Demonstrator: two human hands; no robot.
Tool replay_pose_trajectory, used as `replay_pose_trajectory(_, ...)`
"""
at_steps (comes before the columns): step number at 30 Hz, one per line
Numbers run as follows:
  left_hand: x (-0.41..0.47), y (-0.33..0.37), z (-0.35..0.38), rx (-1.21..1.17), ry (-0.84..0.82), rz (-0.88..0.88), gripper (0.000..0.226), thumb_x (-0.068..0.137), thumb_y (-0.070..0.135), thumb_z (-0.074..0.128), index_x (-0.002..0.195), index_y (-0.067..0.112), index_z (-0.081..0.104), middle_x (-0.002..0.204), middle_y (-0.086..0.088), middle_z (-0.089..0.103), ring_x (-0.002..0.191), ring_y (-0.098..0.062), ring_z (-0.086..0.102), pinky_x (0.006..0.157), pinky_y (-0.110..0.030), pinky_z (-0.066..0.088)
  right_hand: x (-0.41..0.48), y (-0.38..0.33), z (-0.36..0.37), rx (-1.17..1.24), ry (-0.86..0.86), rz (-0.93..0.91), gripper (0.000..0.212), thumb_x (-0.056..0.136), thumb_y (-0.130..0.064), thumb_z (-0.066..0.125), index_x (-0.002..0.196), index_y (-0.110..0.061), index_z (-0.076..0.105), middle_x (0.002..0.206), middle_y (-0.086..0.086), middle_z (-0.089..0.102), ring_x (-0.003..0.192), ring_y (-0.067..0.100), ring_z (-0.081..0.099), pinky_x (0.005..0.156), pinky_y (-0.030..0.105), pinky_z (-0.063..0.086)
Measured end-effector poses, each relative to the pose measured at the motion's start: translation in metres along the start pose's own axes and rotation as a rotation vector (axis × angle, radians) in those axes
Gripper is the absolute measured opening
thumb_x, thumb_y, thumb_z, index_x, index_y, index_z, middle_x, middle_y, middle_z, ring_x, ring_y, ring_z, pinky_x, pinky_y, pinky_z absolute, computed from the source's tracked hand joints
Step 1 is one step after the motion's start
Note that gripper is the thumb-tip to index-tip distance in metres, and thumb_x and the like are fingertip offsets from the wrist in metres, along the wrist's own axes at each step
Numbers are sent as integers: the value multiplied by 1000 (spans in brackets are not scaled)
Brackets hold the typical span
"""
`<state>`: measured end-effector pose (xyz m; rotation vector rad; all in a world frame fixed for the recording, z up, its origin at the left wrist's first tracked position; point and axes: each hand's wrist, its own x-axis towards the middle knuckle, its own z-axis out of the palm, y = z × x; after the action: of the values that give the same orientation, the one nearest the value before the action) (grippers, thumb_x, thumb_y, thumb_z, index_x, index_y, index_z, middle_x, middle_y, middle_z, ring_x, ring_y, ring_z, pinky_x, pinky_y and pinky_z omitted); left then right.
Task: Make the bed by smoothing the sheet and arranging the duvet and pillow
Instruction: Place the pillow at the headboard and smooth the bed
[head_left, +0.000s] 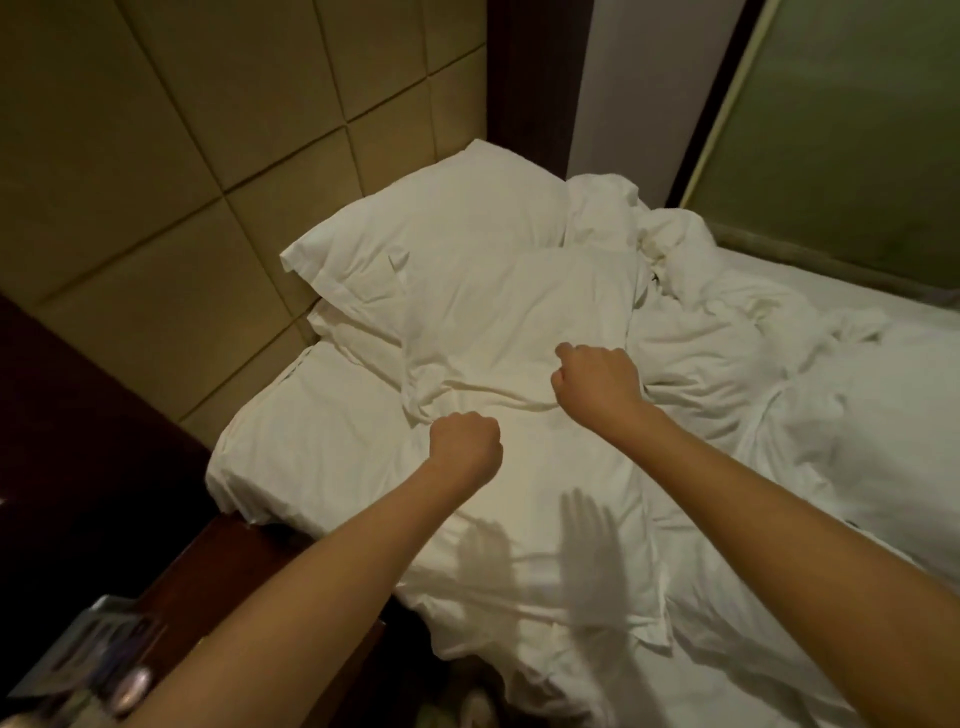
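Three white pillows lie stacked at the head of the bed: one far (441, 223), one in the middle (519, 312), one near (322, 447). The white duvet (727, 343) lies crumpled to their right and runs down the bed. My left hand (465, 447) hovers over the near pillow. My right hand (597, 384) is at the lower right edge of the middle pillow. From behind, both hands look curled, but their shadows on the bedding show spread fingers. Nothing is visibly held.
A padded beige headboard (182, 182) rises behind the pillows. A dark wooden nightstand (104, 415) with small objects (119, 670) stands at the left. A frosted glass panel (857, 130) borders the bed's far side.
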<state>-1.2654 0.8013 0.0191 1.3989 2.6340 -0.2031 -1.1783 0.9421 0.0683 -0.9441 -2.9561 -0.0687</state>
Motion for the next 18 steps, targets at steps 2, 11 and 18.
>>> replay_pose_trajectory(2, 14, -4, 1, 12, 15, 18, 25, 96, 18, 41, 111, 12, 61, 114, -9, 63, 103, -29, 61, 78, -31, 39, 8, 3, 6, 6, -8, 15, 24, 96, -19, 38, 112, -10, 54, 105, 9, 64, 96, 32, 60, 78, 36, 35)
replay_pose_trajectory(11, 91, -10, -31, 69, 65, 14, 29, 98, 23, 41, 121, 12, 55, 120, -9, 56, 111, -28, 54, 83, -34, 37, 7, 10, 80, -11, -221, -20, 26, 97, -24, 38, 117, -14, 51, 112, 6, 61, 103, 27, 58, 87, 36, 37)
replay_pose_trajectory(18, 140, -1, -52, 75, 87, -38, 29, 96, 20, 40, 121, 10, 52, 117, -10, 55, 104, -29, 54, 75, -34, 32, 39, 25, 103, 25, -291, -61, 25, 96, -22, 39, 116, -13, 51, 112, 7, 59, 101, 28, 57, 88, 36, 36)
